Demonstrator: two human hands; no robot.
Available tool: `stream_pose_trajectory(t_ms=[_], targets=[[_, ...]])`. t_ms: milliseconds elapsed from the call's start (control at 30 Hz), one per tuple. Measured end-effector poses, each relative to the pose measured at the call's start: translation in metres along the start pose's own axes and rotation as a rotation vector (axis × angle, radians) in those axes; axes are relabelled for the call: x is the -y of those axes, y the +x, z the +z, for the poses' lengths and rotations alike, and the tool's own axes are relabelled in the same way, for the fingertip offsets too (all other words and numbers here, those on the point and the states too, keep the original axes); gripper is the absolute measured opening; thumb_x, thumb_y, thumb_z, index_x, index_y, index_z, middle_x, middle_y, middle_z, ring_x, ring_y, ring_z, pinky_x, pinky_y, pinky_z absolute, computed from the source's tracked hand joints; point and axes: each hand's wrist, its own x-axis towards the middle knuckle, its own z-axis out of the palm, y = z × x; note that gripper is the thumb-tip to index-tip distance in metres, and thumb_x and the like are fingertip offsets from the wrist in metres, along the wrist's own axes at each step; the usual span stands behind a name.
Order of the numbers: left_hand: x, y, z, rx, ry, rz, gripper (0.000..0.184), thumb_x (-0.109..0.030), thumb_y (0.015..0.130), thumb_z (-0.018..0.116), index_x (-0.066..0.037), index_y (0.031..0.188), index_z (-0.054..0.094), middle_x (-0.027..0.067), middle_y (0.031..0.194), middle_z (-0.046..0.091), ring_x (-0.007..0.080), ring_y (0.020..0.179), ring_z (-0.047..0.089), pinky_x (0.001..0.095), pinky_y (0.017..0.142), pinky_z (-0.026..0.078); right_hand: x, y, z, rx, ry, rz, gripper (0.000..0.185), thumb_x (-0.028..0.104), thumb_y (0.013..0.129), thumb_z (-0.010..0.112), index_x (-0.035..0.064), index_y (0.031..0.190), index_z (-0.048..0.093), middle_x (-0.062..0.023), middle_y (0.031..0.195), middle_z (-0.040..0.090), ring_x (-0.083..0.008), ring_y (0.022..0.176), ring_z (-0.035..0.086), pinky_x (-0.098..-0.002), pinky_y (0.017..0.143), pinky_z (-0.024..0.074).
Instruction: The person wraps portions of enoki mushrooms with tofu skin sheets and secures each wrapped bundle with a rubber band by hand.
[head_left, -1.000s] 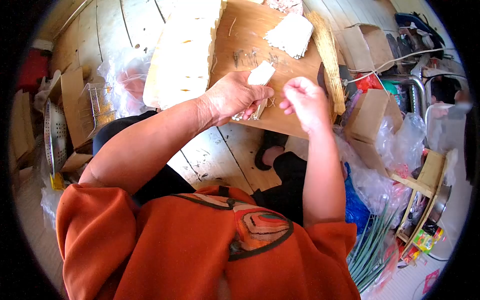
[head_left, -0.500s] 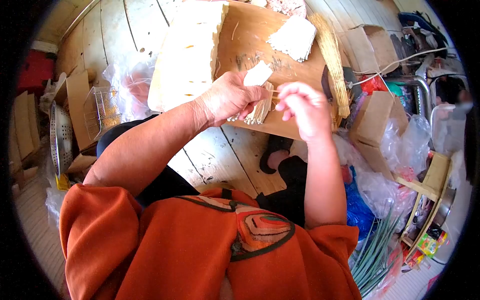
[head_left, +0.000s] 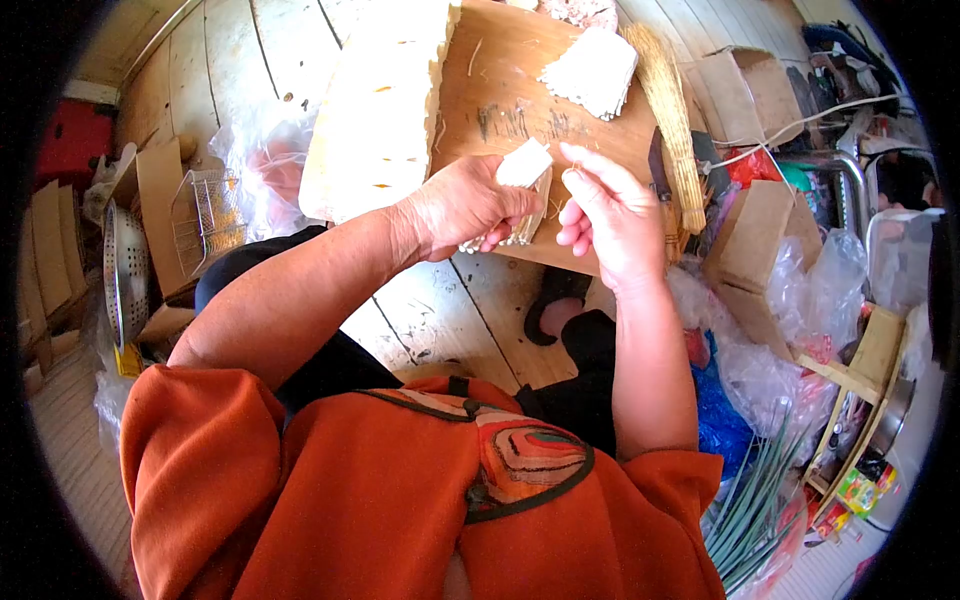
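My left hand (head_left: 470,205) is closed around a bundle of pale, thin strips that look like cut noodles (head_left: 525,163). Its flat white end sticks up past my thumb, and loose strand ends hang below my fingers. Just right of the bundle, my right hand (head_left: 615,215) has its fingers loosely bent and apart, with nothing plainly visible in them. Both hands are over the near edge of a wooden board (head_left: 500,90). Left on the board lies a large pale folded sheet (head_left: 375,110) with a wavy edge. A white stack of similar strips (head_left: 592,72) rests at the far right.
A straw hand broom (head_left: 668,120) and a dark blade (head_left: 658,165) lie along the board's right edge. Cardboard boxes (head_left: 755,235), plastic bags and green onions (head_left: 760,510) crowd the right. On the left are a wire basket (head_left: 205,215) and a perforated metal pan (head_left: 125,275).
My right hand's fingers have spread and shifted slightly up, away from the bundle's side. A thin strand between the hands no longer shows. My left hand keeps its hold.
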Motion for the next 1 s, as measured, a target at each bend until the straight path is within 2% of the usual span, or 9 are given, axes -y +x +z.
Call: stream_pose_trajectory(t_ms=[67,200,333,500,633,700,867,967,1000], targets=[[0.004,0.002,-0.001,0.032,0.003,-0.019,0.019,-0.016,0.086,0.065,-0.003,0.086,0.052,0.0019,0.060,0.050,0.0100,0.045,0.047,0.0250,0.040,0.038,-0.001,-0.001,0.004,-0.063,-0.143,-0.139,0.025,0.016,0.093,0.057,0.0086,0.117,0.063,-0.0020,0.064,0.060,-0.0070,0.049,0.054,-0.0191,0.043,0.0421],[0.008,0.002,0.000,0.052,0.024,-0.066,0.019,-0.017,0.084,0.066,-0.004,0.081,0.053,0.0019,0.060,0.051,0.0098,0.045,0.048,0.0248,0.041,0.038,-0.006,-0.004,0.014,-0.101,-0.233,-0.244,0.022,0.011,0.093,0.055,0.0055,0.112,0.065,-0.0014,0.065,0.061,-0.0051,0.053,0.053,-0.0199,0.049,0.0460],[0.009,0.005,-0.002,0.073,0.016,-0.087,0.021,-0.019,0.080,0.068,-0.004,0.080,0.053,0.0023,0.063,0.051,0.0100,0.046,0.048,0.0252,0.041,0.038,-0.015,-0.001,0.016,-0.073,-0.320,-0.324,0.025,0.012,0.093,0.055,0.0072,0.116,0.064,-0.0003,0.065,0.059,-0.0046,0.052,0.053,-0.0187,0.047,0.0434],[0.010,0.005,-0.002,0.080,0.000,-0.076,0.020,-0.019,0.080,0.066,-0.004,0.081,0.053,0.0024,0.064,0.052,0.0106,0.046,0.048,0.0259,0.042,0.039,-0.024,0.005,0.013,-0.137,-0.494,-0.458,0.024,0.011,0.093,0.056,0.0057,0.114,0.064,-0.0008,0.067,0.060,-0.0046,0.054,0.053,-0.0199,0.049,0.0461],[0.008,0.003,-0.001,0.079,-0.010,-0.069,0.018,-0.018,0.082,0.064,-0.003,0.083,0.053,0.0022,0.062,0.051,0.0107,0.046,0.049,0.0260,0.042,0.039,-0.011,-0.001,0.014,-0.149,-0.379,-0.348,0.022,0.011,0.092,0.057,0.0065,0.113,0.065,-0.0025,0.064,0.061,-0.0061,0.053,0.055,-0.0219,0.049,0.0453],[0.006,0.002,0.000,0.079,-0.004,-0.059,0.018,-0.018,0.082,0.063,-0.003,0.083,0.053,0.0022,0.062,0.051,0.0106,0.046,0.049,0.0259,0.042,0.039,-0.004,0.000,0.008,-0.127,-0.261,-0.211,0.025,0.013,0.091,0.059,0.0057,0.115,0.063,-0.0027,0.064,0.060,-0.0061,0.052,0.054,-0.0206,0.048,0.0450],[0.007,0.004,-0.002,0.092,0.038,-0.039,0.017,-0.018,0.085,0.062,-0.004,0.084,0.054,0.0023,0.063,0.052,0.0104,0.047,0.049,0.0252,0.041,0.039,-0.003,0.002,0.000,0.047,-0.238,-0.133,0.042,0.015,0.084,0.070,0.0063,0.124,0.057,-0.0033,0.071,0.062,-0.0052,0.055,0.054,-0.0198,0.048,0.0451],[0.006,0.003,-0.001,0.106,0.194,-0.010,0.019,-0.020,0.087,0.061,-0.002,0.087,0.055,0.0039,0.063,0.053,0.0101,0.048,0.051,0.0254,0.043,0.041,-0.012,0.006,0.001,0.093,-0.234,-0.157,0.050,0.015,0.080,0.074,0.0073,0.125,0.055,-0.0041,0.080,0.065,-0.0071,0.065,0.057,-0.0223,0.056,0.0482],[-0.001,0.000,0.001,0.131,0.374,-0.024,0.020,-0.020,0.087,0.062,-0.003,0.095,0.055,0.0030,0.063,0.053,0.0094,0.049,0.050,0.0249,0.045,0.042,-0.020,0.009,0.000,0.139,-0.252,-0.203,0.048,0.016,0.079,0.075,0.0070,0.123,0.056,-0.0039,0.084,0.066,-0.0080,0.070,0.058,-0.0236,0.061,0.0489]])
